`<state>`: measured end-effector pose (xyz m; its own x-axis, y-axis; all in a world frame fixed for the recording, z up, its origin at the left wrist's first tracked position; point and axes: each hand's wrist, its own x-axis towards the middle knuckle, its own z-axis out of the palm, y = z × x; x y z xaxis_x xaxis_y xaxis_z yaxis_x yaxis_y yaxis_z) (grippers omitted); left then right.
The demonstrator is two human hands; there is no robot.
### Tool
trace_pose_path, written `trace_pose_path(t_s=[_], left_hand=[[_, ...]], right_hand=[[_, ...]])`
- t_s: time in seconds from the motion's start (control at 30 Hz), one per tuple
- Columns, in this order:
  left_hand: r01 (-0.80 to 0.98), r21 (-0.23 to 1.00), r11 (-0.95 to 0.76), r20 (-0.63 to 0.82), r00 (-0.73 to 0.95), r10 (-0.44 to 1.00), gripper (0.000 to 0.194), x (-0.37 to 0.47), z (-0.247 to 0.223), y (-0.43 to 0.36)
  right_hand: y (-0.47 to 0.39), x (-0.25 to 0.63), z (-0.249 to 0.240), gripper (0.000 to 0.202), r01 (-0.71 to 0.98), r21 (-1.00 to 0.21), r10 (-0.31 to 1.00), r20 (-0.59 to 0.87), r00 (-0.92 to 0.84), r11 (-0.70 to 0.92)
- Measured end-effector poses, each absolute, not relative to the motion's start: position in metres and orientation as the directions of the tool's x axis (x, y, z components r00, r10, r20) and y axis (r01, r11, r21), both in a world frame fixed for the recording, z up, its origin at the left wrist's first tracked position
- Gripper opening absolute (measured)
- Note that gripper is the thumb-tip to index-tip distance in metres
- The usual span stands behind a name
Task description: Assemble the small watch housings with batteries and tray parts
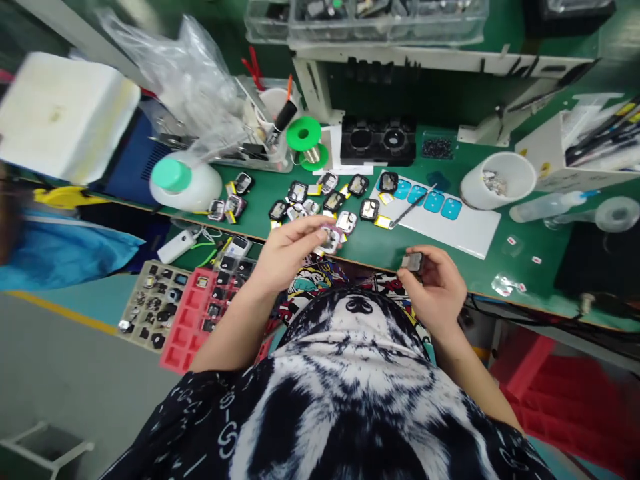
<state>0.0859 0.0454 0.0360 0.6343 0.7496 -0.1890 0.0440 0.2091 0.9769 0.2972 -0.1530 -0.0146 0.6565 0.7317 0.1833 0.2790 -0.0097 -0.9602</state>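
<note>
Thumb and fingers of my left hand point(287, 253) pinch a small smartwatch housing point(331, 240) with a pinkish-purple rim and a pale inside, over the bench's front edge. My right hand point(440, 290) grips a small dark block point(413, 262) with a greyish face; its exact kind is unclear. Just beyond my left hand lie several similar watch housings, among them a black one point(369, 210) with a yellow-tagged strip and a purple-rimmed one point(347, 222). A white sheet point(467, 233) bearing blue rounded stickers point(451, 208) lies farther right, with tweezers point(413, 208) across it.
On the left stand a white bottle with a green cap point(173, 177) and a green solder spool point(304, 133). A white cup point(497, 180) and a squeeze bottle point(545, 207) stand right. Below the bench edge at left are a red tray point(183, 330) and a beige parts tray point(143, 333).
</note>
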Motion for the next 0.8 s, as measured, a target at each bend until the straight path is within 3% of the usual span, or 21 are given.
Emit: trace_pose_path(t_s=[0.1, 0.17, 0.37, 0.5, 0.67, 0.73, 0.8], left_hand=[[0.223, 0.96, -0.167, 0.043, 0.476, 0.879, 0.024, 0.071, 0.043, 0.089], [0.34, 0.898, -0.28, 0.128, 0.406, 0.905, 0.025, 0.063, 0.04, 0.118], [0.579, 0.728, -0.367, 0.253, 0.27, 0.929, 0.025, 0.057, 0.008, 0.174], [0.643, 0.652, -0.402, 0.236, 0.332, 0.913, 0.026, 0.064, 0.002, 0.178], [0.724, 0.442, -0.53, 0.342, 0.411, 0.845, 0.03, 0.067, 0.018, 0.167], [0.679, 0.462, -0.571, 0.41, 0.407, 0.816, 0.027, 0.067, 0.03, 0.148], [0.557, 0.598, -0.576, 0.417, 0.397, 0.818, 0.021, 0.072, 0.041, 0.116]], right_hand=[[-0.152, 0.298, -0.018, 0.031, 0.319, -0.948, 0.734, 0.206, 0.648, -0.016], [-0.152, 0.299, -0.018, 0.031, 0.341, -0.94, 0.749, 0.216, 0.626, -0.014], [-0.153, 0.301, -0.018, 0.032, 0.454, -0.891, 0.78, 0.265, 0.567, -0.028], [-0.153, 0.301, -0.017, 0.03, 0.524, -0.851, 0.792, 0.291, 0.536, -0.042], [-0.153, 0.302, -0.018, 0.03, 0.533, -0.846, 0.799, 0.304, 0.519, -0.025], [-0.152, 0.302, -0.02, 0.032, 0.531, -0.847, 0.798, 0.312, 0.516, -0.012], [-0.152, 0.301, -0.021, 0.035, 0.538, -0.843, 0.797, 0.333, 0.503, 0.013]])
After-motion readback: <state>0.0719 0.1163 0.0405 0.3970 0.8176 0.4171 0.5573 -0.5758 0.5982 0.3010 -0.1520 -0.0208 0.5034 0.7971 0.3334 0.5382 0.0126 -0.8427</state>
